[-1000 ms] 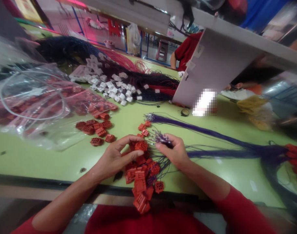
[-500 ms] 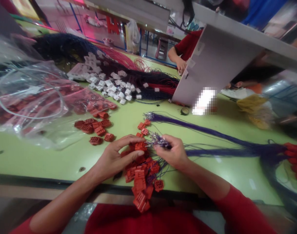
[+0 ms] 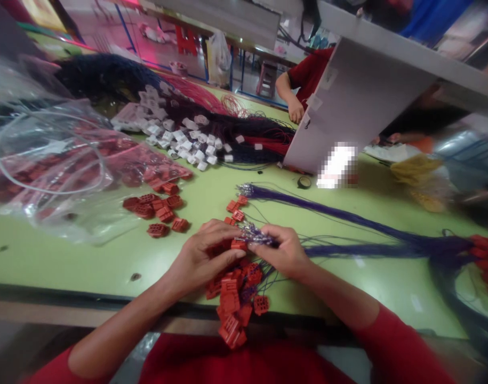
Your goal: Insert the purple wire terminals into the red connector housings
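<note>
1. L hand (image 3: 204,250): narrow grip, thumb + fingers round a red connector (image 3: 238,245), nr mid-length of the table (image 3: 87,261), just in from its near edge.
2. R hand (image 3: 286,249): closed on a purple wire bunch (image 3: 260,236), metal tips fanned toward the L hand. Tips right by the connector; can't tell if any tip is in a hole.
3. Below the hands: red connector pile (image 3: 230,293), purple wires among it, reaching over the near edge. A few more red pieces (image 3: 238,215) just beyond the fingers.
4. 2nd purple bundle (image 3: 327,209) lies beyond the R hand, tips toward table middle, tail running to the right end, nr a red cluster (image 3: 486,261).
5. L side: clear plastic bag (image 3: 68,160) w/ red parts in it, loose red connectors (image 3: 159,208) beside. White connectors (image 3: 183,144) + dark wires toward the far edge; black ring (image 3: 303,182) nr the grey panel (image 3: 359,101).
6. Handling (judged): connector prob. light, stiff, bit slick; best by its outer sides, holes left free. Wires soft, floppy, tangle-prone; take just behind the tips. Metal ends look thin, prob. bend if squeezed.
</note>
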A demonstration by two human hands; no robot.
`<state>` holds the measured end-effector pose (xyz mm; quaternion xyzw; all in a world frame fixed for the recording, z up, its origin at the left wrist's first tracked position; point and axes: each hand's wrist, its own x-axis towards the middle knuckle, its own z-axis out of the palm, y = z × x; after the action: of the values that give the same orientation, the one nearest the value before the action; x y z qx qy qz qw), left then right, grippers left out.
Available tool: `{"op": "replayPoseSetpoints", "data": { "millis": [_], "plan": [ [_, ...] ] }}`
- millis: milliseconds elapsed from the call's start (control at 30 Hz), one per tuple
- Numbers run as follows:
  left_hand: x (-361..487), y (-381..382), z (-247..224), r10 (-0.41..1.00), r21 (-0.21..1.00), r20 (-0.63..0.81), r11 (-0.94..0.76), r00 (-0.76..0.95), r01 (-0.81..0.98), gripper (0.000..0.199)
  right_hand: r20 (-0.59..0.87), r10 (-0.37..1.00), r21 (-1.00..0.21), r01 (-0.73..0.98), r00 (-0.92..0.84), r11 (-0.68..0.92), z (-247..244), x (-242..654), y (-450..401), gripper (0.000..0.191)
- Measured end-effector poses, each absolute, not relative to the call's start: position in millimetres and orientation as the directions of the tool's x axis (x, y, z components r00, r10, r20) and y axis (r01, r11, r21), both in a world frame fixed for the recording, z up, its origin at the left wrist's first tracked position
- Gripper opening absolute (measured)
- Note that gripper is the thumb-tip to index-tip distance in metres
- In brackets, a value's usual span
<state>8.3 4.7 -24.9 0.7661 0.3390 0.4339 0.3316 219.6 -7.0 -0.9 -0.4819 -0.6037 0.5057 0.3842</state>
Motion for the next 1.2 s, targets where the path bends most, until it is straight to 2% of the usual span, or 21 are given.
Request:
{"op": "replayPoseSetpoints", "data": {
  "millis": [167,267,367,433,533,600,667,767,833,867,1000,1200],
  "plan": [
    [-1,-1,-22,0.785,0.73,0.451,-0.598,0.424,0.331,0.026,0.137,0.972,-0.983,0.094,-0.192,0.157,-2,223,1,0.016],
    [-21,-1,-24,0.829,0.595,0.454,-0.555,0.326,0.582,0.034,0.049,0.989,-0.997,0.044,-0.142,0.056,-3,222,1,0.02],
    [-50,5,-28,0.88,0.398,0.422,-0.394,0.216,0.829,0.041,-0.066,0.986,-0.998,0.007,-0.154,-0.066,-5,222,1,0.025],
    [-67,13,-32,0.901,0.304,0.35,-0.368,0.257,0.879,0.043,-0.094,0.978,-0.995,0.002,-0.188,-0.095,-6,221,1,0.028],
    [-82,26,-37,0.869,0.277,0.288,-0.477,0.402,0.834,0.038,-0.09,0.972,-0.996,0.007,-0.218,-0.09,-7,221,2,0.03],
    [-84,33,-38,0.853,0.3,0.272,-0.514,0.445,0.803,0.035,-0.076,0.974,-0.997,0.01,-0.215,-0.076,-6,221,2,0.03],
    [-79,35,-36,0.865,0.387,0.274,-0.499,0.42,0.775,0.033,-0.066,0.976,-0.998,0.012,-0.207,-0.065,-4,220,2,0.03],
    [-62,29,-25,0.928,0.686,0.242,-0.37,0.284,0.626,0.035,-0.072,0.977,-0.997,0.027,-0.199,-0.068,0,219,1,0.03],
    [-47,23,-17,0.966,0.868,0.146,-0.228,0.212,0.442,0.039,-0.08,0.98,-0.996,0.041,-0.184,-0.074,3,217,0,0.029],
    [-39,20,-14,0.974,0.921,0.097,-0.165,0.204,0.353,0.04,-0.082,0.981,-0.996,0.044,-0.175,-0.076,4,216,-1,0.028],
    [-16,11,-6,0.97,0.987,-0.002,-0.037,0.245,0.155,0.037,-0.11,0.98,-0.994,0.028,-0.165,-0.107,8,214,-3,0.023],
    [-6,6,-8,0.955,0.997,-0.04,0.019,0.294,0.074,0.035,-0.14,0.963,-0.99,0.046,-0.231,-0.133,10,216,-1,0.027]
  ]
}}
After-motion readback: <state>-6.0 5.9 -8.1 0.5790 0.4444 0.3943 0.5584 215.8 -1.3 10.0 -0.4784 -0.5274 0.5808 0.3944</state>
